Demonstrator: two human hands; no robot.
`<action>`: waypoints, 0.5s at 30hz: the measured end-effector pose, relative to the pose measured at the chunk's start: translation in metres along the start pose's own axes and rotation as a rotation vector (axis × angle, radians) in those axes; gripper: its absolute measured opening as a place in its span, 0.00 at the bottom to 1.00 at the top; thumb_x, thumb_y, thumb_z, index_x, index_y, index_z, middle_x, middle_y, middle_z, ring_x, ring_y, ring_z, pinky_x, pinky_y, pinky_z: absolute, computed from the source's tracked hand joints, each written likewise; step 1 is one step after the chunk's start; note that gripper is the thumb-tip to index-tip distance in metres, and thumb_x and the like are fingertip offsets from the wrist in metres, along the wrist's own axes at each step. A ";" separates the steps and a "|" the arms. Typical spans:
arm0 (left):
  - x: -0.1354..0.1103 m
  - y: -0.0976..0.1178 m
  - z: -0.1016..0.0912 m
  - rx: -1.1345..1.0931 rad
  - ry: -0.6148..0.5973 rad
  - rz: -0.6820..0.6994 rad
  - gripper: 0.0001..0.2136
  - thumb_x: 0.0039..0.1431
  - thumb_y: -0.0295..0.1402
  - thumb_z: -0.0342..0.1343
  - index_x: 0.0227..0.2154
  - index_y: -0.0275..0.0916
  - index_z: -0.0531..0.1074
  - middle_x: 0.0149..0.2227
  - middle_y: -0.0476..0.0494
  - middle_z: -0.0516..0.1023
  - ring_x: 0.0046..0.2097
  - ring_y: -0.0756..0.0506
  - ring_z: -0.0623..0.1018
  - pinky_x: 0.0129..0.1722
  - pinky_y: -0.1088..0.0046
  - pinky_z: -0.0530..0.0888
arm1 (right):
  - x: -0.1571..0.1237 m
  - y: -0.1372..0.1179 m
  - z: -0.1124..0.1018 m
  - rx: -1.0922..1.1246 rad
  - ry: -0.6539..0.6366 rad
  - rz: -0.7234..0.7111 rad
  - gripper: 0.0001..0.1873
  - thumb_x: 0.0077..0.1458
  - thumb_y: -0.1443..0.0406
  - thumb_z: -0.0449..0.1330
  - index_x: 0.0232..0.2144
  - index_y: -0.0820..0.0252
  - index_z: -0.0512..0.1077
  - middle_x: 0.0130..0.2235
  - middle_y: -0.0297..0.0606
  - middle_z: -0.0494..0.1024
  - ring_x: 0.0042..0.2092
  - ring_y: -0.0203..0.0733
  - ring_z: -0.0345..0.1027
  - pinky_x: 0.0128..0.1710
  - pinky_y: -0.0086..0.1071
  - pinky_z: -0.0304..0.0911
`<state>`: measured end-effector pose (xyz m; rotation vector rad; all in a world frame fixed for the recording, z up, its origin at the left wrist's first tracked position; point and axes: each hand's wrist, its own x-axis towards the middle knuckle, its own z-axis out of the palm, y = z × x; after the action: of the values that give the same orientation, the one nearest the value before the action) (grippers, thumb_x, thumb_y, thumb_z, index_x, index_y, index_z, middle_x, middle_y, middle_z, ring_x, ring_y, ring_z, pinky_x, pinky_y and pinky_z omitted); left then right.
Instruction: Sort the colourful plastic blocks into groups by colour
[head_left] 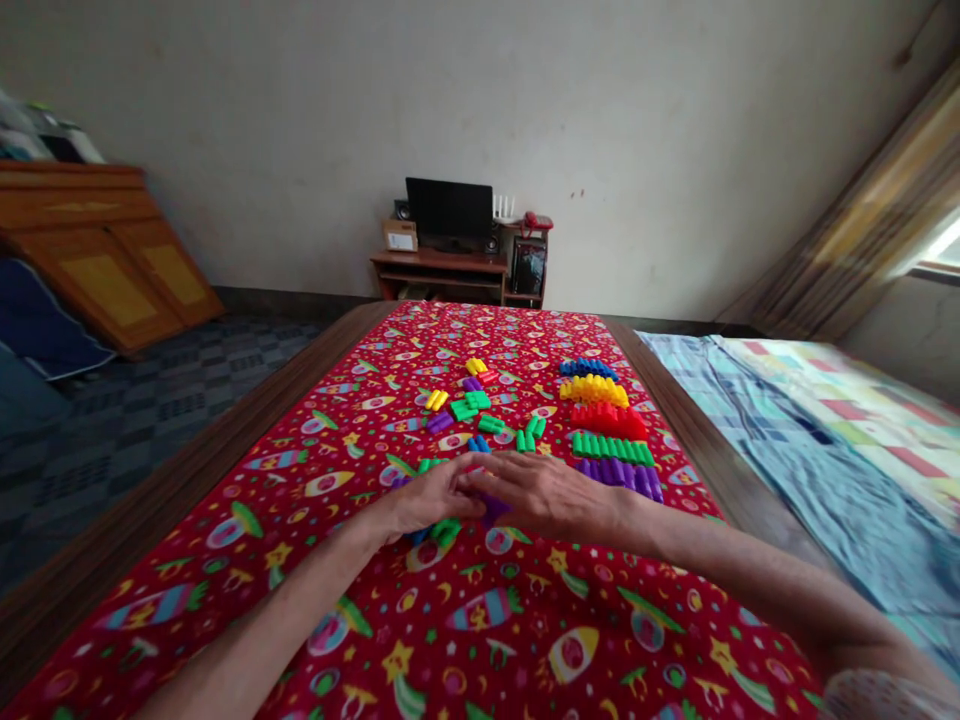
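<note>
Over red tablecloth [465, 640], left hand [429, 500] and right hand [553, 495] are being held fingertip to fingertip on a purple block [493, 510], their closure being hidden, colour-sorted rows [607, 430] at two o'clock.

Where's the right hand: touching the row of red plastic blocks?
Apart. Head view: a row of green plastic blocks lies between the right hand and the red row.

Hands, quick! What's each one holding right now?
Left hand: curled over green blocks; grip cannot be told.
Right hand: palm down on purple block; grip cannot be told.
</note>
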<state>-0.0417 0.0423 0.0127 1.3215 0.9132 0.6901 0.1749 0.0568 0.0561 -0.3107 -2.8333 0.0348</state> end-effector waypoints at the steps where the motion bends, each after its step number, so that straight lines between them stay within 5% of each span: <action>1: -0.001 0.000 0.003 -0.002 -0.035 -0.027 0.33 0.43 0.40 0.69 0.54 0.42 0.67 0.38 0.44 0.81 0.41 0.41 0.80 0.39 0.67 0.75 | -0.005 -0.005 0.002 0.024 -0.019 -0.044 0.20 0.64 0.66 0.53 0.57 0.65 0.61 0.55 0.54 0.71 0.56 0.48 0.66 0.51 0.41 0.67; 8: -0.004 0.004 0.021 0.030 -0.083 -0.043 0.38 0.47 0.45 0.66 0.60 0.41 0.60 0.37 0.44 0.80 0.39 0.44 0.79 0.41 0.69 0.72 | -0.037 -0.022 0.003 0.107 0.045 0.093 0.19 0.63 0.71 0.53 0.56 0.62 0.65 0.50 0.49 0.76 0.51 0.44 0.71 0.49 0.38 0.69; 15: 0.006 0.000 0.010 0.219 0.085 0.064 0.26 0.52 0.50 0.58 0.47 0.35 0.70 0.30 0.45 0.78 0.31 0.47 0.76 0.33 0.72 0.72 | -0.122 0.023 -0.018 0.015 0.319 0.402 0.19 0.61 0.68 0.55 0.55 0.61 0.69 0.49 0.49 0.78 0.50 0.46 0.74 0.48 0.40 0.71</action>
<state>-0.0302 0.0428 0.0114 1.5299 1.0424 0.7150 0.2989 0.0532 0.0380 -0.8003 -2.4142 0.0822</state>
